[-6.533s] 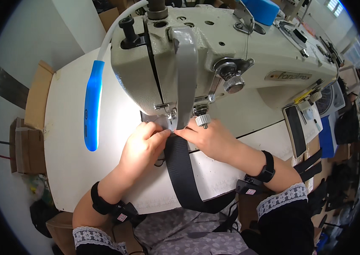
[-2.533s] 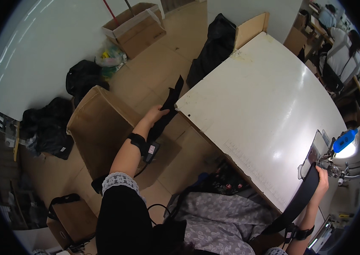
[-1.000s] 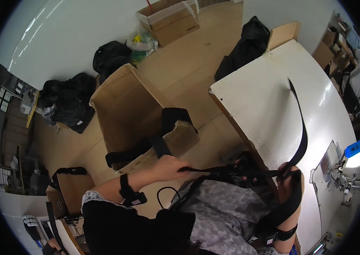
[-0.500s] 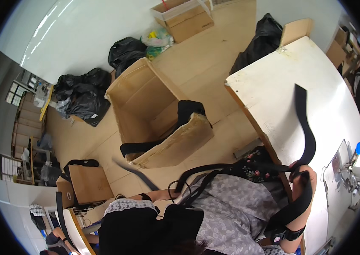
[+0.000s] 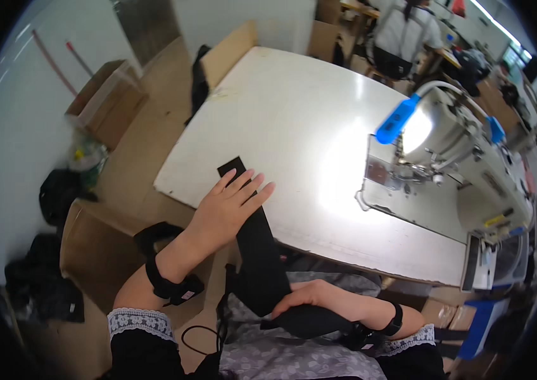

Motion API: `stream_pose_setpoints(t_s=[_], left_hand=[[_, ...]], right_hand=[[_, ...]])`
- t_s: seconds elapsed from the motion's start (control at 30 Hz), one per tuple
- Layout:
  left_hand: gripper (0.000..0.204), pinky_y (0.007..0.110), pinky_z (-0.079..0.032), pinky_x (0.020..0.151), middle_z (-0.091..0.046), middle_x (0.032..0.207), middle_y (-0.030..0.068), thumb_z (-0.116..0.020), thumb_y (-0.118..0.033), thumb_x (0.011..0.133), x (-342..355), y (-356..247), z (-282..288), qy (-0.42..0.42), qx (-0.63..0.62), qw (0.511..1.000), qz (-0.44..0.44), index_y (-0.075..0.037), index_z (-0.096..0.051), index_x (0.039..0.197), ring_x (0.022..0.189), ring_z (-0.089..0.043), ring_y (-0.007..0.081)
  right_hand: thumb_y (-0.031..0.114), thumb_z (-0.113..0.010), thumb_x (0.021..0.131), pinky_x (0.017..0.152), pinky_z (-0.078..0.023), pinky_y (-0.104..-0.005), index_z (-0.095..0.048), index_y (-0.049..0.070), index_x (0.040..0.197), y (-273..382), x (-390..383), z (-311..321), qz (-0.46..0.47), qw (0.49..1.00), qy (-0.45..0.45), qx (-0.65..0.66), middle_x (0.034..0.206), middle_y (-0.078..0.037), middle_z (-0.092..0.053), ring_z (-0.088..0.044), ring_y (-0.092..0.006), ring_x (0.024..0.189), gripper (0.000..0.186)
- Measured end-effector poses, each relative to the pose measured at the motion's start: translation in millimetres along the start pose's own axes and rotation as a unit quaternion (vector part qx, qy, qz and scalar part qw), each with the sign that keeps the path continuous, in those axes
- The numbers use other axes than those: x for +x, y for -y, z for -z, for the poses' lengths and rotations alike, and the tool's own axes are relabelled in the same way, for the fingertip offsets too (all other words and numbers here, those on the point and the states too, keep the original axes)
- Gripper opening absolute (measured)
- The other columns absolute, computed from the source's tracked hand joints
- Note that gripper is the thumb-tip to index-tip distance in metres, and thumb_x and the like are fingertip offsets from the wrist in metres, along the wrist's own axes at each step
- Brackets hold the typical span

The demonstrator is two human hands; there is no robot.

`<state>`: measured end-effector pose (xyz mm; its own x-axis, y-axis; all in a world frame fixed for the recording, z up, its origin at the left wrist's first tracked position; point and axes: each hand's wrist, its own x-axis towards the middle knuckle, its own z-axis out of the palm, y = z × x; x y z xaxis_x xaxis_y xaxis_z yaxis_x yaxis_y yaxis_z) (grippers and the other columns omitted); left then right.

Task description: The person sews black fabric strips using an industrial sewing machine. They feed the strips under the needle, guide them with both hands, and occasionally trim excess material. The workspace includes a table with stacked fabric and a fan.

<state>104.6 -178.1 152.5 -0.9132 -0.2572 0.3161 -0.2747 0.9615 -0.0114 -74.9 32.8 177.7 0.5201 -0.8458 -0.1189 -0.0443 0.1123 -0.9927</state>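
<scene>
A wide black strap (image 5: 259,244) runs from the near left part of the white table (image 5: 268,107) down over the edge to my lap. Its square-cut end pokes out past the fingers of my left hand (image 5: 221,209), which lies flat over it with fingers stretched out and slightly apart. Close to my lap, below the table edge, my right hand (image 5: 306,296) grips the strap where it bends. A further black length hangs below that hand along my forearm.
On the table's right stands a sewing machine (image 5: 465,158) with a lit lamp and a blue piece. An open cardboard box (image 5: 94,253) is on the floor at left, near black bags (image 5: 40,278). At the back sits a person (image 5: 404,41).
My view has swung right toward the sewing machine. My left hand has come up from beside my lap onto the strap's end; the right has moved from the table edge to my lap.
</scene>
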Motion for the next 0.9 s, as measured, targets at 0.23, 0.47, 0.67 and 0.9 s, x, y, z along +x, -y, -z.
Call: stream_pose_setpoints(t_s=[0.23,0.47,0.67,0.9], left_hand=[[0.051,0.042,-0.050,0.100,-0.058,0.135,0.0224,-0.060,-0.005,0.085,96.9,-38.3,-46.3,-0.058,-0.133,0.987,-0.072,-0.016,-0.060,0.135,0.121,-0.059,0.0360],[0.051,0.041,-0.049,0.103,-0.057,0.136,0.0206,-0.059,-0.004,0.082,143.9,-64.3,-55.3,0.039,-0.164,0.944,-0.283,0.002,-0.057,0.133,0.123,-0.058,0.0356],[0.051,0.042,-0.050,0.101,-0.054,0.139,0.0223,-0.063,-0.005,0.079,151.7,-69.1,-68.2,0.056,-0.218,0.949,-0.220,0.006,-0.059,0.128,0.121,-0.059,0.0374],[0.044,0.041,-0.050,0.103,-0.054,0.139,0.0263,-0.058,-0.003,0.080,167.9,-70.9,-72.3,0.042,-0.140,0.964,-0.220,0.008,-0.061,0.122,0.127,-0.055,0.0382]], right_hand=[[-0.007,-0.066,0.087,0.096,-0.049,-0.0285,-0.074,0.003,0.100,20.0,-113.2,44.4,-0.029,0.944,-0.325,0.041,0.136,-0.016,-0.054,-0.061,-0.0162,0.108,0.018],[0.012,-0.066,0.081,0.069,-0.053,-0.0314,-0.069,0.010,0.091,-30.5,-120.2,144.7,-0.031,0.650,-0.503,-0.569,0.088,0.000,-0.061,-0.063,-0.0203,0.083,0.011],[0.011,-0.065,0.078,0.066,-0.053,-0.0281,-0.071,0.006,0.100,-54.4,-97.6,150.5,-0.034,0.581,-0.417,-0.698,0.089,0.000,-0.063,-0.063,-0.0154,0.085,0.024],[0.012,-0.059,0.084,0.084,-0.049,-0.0322,-0.065,0.006,0.126,-56.8,-96.7,132.1,-0.085,0.617,-0.433,-0.652,0.111,-0.005,-0.065,-0.060,-0.0203,0.104,0.044]])
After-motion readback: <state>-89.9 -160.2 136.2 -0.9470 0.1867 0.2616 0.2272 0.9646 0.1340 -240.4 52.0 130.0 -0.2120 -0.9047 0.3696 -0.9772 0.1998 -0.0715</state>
